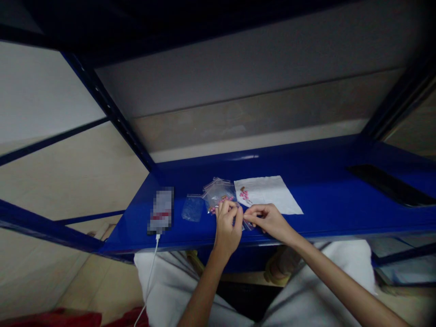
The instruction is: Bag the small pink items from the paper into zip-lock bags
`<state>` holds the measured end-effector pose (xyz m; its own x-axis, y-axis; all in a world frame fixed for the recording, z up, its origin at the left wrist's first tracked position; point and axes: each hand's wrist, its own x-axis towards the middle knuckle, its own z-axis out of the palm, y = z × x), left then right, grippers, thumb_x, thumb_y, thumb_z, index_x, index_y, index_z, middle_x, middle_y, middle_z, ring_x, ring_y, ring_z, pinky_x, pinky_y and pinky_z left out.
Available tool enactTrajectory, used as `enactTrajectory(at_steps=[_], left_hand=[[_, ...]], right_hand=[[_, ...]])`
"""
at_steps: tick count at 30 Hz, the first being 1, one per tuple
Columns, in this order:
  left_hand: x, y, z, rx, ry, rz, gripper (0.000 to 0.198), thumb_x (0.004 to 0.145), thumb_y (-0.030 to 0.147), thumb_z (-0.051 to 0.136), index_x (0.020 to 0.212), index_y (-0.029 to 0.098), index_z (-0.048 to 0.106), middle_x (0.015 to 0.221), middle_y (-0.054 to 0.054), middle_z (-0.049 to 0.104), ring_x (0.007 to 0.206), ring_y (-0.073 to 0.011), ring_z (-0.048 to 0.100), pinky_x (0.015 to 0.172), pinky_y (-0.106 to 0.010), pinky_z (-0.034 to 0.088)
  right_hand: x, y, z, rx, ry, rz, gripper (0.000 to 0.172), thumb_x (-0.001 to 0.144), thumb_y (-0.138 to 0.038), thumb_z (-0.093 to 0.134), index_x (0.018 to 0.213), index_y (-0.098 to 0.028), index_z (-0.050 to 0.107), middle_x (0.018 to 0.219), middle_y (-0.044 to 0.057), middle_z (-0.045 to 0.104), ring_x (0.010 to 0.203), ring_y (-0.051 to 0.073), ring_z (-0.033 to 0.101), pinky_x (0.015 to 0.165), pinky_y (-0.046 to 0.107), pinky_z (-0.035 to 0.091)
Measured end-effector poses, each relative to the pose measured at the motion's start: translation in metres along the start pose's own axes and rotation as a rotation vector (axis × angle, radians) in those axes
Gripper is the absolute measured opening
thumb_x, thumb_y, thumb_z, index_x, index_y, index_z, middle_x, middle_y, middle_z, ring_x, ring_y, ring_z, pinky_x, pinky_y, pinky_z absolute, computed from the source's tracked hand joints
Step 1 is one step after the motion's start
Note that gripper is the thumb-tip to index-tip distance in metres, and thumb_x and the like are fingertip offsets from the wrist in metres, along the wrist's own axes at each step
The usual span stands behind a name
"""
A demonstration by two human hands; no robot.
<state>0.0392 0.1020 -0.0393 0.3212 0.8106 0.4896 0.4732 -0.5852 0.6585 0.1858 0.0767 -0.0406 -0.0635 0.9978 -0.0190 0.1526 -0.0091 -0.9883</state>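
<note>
My left hand (229,222) and my right hand (270,221) meet near the front edge of the blue shelf, fingertips close together. Both are closed in a pinch at a small clear plastic bag (249,225), which my fingers partly hide. Just beyond my left hand lies a pile of clear zip bags (215,193) with pink beaded pieces (225,199) in them. A white sheet (272,195) lies behind my right hand, with a pink beaded piece (244,194) on its left part. Another clear bag (192,208) rests left of the pile.
A phone (161,210) with a white cable (152,268) lies on the left of the blue shelf (316,172). A flat black object (391,185) lies at the right. Blue uprights (112,109) and an upper shelf frame the space; my knees are below.
</note>
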Motion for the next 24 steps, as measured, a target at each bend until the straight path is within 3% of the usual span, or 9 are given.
enactTrajectory(at_steps=[7, 11, 17, 24], left_hand=[[-0.001, 0.000, 0.000, -0.013, -0.024, 0.007, 0.024, 0.090, 0.020, 0.035, 0.076, 0.019, 0.055, 0.082, -0.002, 0.054, 0.083, -0.0161, 0.047, 0.079, -0.033, 0.035], [-0.001, 0.000, -0.001, -0.004, 0.002, 0.021, 0.018, 0.086, 0.017, 0.042, 0.073, 0.019, 0.054, 0.082, -0.002, 0.054, 0.083, -0.0165, 0.048, 0.079, -0.033, 0.036], [-0.002, 0.000, 0.002, 0.076, 0.029, 0.077, 0.013, 0.084, 0.018, 0.046, 0.077, 0.019, 0.056, 0.085, -0.003, 0.055, 0.086, -0.0173, 0.048, 0.081, -0.033, 0.035], [-0.005, -0.003, 0.004, 0.141, 0.070, 0.118, 0.012, 0.082, 0.016, 0.046, 0.075, 0.018, 0.056, 0.083, -0.004, 0.053, 0.082, -0.0173, 0.047, 0.078, -0.032, 0.035]], right_hand=[[0.000, -0.002, 0.001, 0.015, 0.013, -0.023, 0.032, 0.072, -0.045, 0.062, 0.077, -0.013, 0.065, 0.051, -0.002, 0.053, 0.039, 0.006, 0.042, 0.032, 0.015, 0.032], [-0.003, -0.003, 0.002, 0.002, 0.023, -0.020, 0.031, 0.072, -0.044, 0.062, 0.078, -0.014, 0.065, 0.051, -0.002, 0.053, 0.040, 0.007, 0.044, 0.031, 0.015, 0.033], [-0.008, 0.000, 0.006, -0.060, 0.218, -0.073, 0.030, 0.069, -0.041, 0.065, 0.080, -0.014, 0.065, 0.048, -0.001, 0.055, 0.034, 0.007, 0.043, 0.028, 0.016, 0.035], [-0.010, 0.002, 0.007, -0.055, 0.213, -0.056, 0.028, 0.069, -0.040, 0.064, 0.077, -0.014, 0.066, 0.053, -0.001, 0.059, 0.034, 0.007, 0.045, 0.027, 0.016, 0.038]])
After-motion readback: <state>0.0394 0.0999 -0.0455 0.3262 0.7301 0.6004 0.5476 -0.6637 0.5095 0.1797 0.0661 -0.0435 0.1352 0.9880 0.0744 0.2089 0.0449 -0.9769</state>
